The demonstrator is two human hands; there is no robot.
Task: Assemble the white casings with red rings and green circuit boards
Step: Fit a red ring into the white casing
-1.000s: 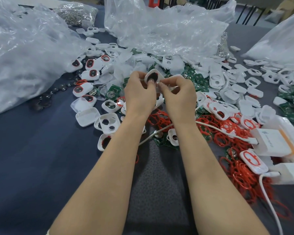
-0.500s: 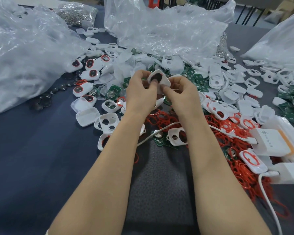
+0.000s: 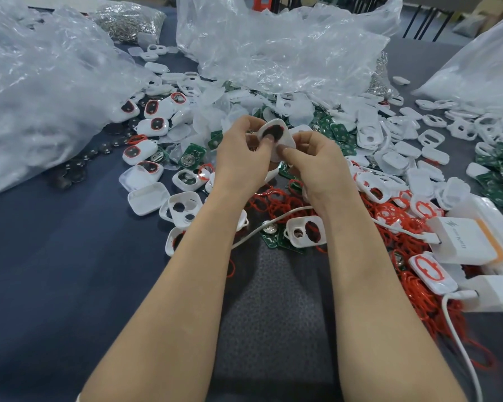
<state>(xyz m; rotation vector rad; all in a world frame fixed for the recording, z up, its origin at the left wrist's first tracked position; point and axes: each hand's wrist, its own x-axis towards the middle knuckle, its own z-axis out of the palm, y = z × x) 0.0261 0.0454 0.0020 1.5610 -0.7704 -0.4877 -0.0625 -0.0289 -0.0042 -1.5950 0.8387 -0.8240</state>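
Note:
Both hands hold one white casing (image 3: 285,137) with a dark oval opening edged in red, raised above the pile. My left hand (image 3: 243,155) grips its left side, thumb pressing at the opening. My right hand (image 3: 319,161) pinches its lower right edge. Loose red rings (image 3: 276,206) lie in a heap below the hands. Green circuit boards (image 3: 190,158) are scattered among white casings (image 3: 183,206) on the table. Casings fitted with red rings (image 3: 138,150) lie to the left.
Big clear plastic bags (image 3: 41,91) sit at the left, back centre (image 3: 273,44) and right. A white charger block (image 3: 465,242) with a white cable (image 3: 459,343) stands at the right. A grey mat (image 3: 273,329) lies between my forearms on the dark blue table (image 3: 55,271).
The casing has been turned in my fingers, so its dark opening now faces me more. My right hand has slid lower on the casing.

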